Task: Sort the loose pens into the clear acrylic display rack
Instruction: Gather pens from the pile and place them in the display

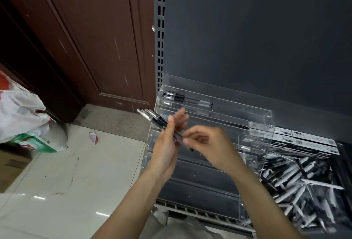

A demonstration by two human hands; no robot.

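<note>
At the far left a white plastic bag (22, 116) slumps on the tiled floor (76, 172) beside a brown door (85, 38). Moving right, the left hand (167, 143) holds a small bundle of black pens (152, 117) against its palm, fingers mostly straight, thumb pressing them; their ends stick out up and to the left. The right hand (207, 143) pinches the near end of one pen in that bundle, so the step in hand looks like drawing a single pen out to place it. Behind both hands stands the clear acrylic rack (255, 122) on the shelf; its far top tier already carries a few pens (188, 100), the lower tiers seem bare. The next move calls for freeing one pen without spilling the rest, then laying it level in a tier. At right lies a heap of loose pens (304, 185), with boxes (312, 141) beyond. The bundle's count is hidden by the fingers, and the rack's edges are hard to trace.
</note>
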